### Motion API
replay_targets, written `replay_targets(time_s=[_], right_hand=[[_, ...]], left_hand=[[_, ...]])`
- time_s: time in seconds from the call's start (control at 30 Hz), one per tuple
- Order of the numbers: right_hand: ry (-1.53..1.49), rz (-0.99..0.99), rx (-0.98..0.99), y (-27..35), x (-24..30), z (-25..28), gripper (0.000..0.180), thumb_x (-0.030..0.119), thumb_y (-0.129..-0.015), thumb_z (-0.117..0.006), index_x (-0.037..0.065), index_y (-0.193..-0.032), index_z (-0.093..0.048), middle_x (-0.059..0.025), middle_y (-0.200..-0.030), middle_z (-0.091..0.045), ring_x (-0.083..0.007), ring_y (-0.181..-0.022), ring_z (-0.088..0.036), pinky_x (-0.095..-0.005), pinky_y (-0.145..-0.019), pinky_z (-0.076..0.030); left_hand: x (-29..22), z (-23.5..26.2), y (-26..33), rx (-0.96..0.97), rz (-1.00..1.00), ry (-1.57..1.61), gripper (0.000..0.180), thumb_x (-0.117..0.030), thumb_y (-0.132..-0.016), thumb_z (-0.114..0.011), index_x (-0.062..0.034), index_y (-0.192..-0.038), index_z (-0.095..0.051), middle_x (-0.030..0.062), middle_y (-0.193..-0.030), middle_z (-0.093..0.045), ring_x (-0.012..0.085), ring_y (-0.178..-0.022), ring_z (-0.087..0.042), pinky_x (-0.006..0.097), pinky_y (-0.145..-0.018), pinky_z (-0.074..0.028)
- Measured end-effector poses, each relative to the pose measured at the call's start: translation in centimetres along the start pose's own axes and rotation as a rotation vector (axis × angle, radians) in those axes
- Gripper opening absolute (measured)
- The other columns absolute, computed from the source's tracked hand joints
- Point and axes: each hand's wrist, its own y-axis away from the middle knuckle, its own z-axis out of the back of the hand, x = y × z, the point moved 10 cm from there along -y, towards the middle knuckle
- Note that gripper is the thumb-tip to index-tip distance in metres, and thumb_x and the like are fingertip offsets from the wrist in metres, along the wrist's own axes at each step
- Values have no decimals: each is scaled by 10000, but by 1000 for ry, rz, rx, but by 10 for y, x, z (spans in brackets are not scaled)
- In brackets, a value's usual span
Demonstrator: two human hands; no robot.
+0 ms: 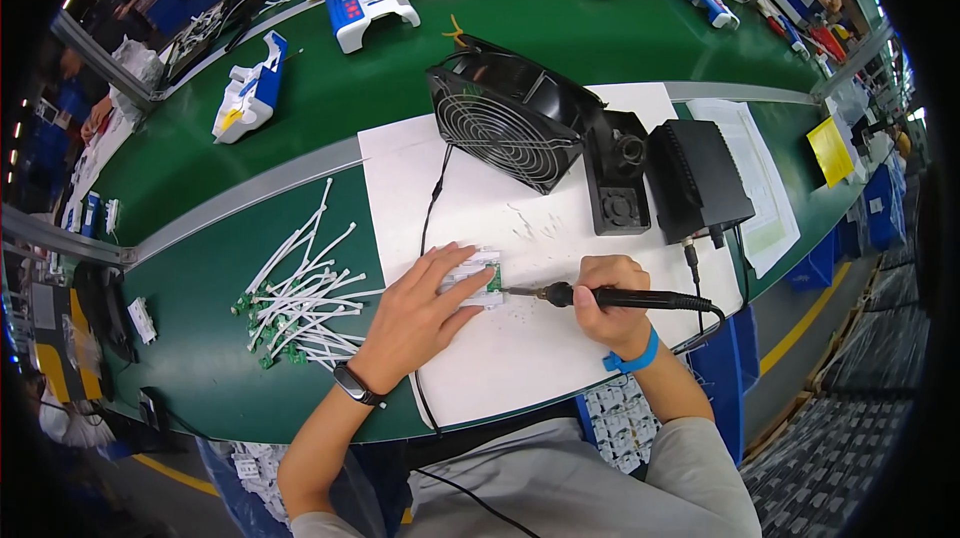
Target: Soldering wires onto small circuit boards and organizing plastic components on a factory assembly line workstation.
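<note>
My left hand (pixel 425 298) lies over a small white plastic piece with a green circuit board (pixel 495 276), its fingers holding the piece down on the white sheet (pixel 540 358). Part of that piece is hidden under the fingers. In my right hand (pixel 612 306), closed around its black handle, is a soldering iron (pixel 650 299). The iron's metal tip points left and meets, or nearly meets, the board's right edge. Left of my left hand is a pile of white cables with small green boards (pixel 300 308) on the green table.
Beyond my hands stand a black fan with a wire grille (pixel 510 118), a black iron stand (pixel 618 178) and a black box (pixel 700 178) with a cable. Papers (pixel 760 188) lie at the right. Blue-and-white housings (pixel 370 13) rest on the far green belt. A black cord (pixel 432 208) crosses the sheet.
</note>
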Motion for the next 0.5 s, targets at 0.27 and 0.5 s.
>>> replay_targets(time_s=[0.27, 0.5], right_hand=[[-3, -15, -12, -1, -1, 2, 172, 62, -882, -645, 22, -858, -479, -66, -588, -530, -149, -453, -440, -278, -437, -346], [28, 10, -24, 0, -1, 1, 171, 61, -886, -646, 19, -860, -482, -58, -580, -517, -142, -455, -432, -274, -437, -335]], left_hand=[[1, 0, -1, -16, 13, 8, 449, -163, -808, -771, -148, -1246, -673, 93, -1341, -579, 318, -1233, -560, 401, -981, -511], [3, 1, 0, -27, 28, 21, 462, -149, -792, -782, -158, -1244, -687, 83, -1341, -585, 323, -1223, -562, 405, -958, -516]])
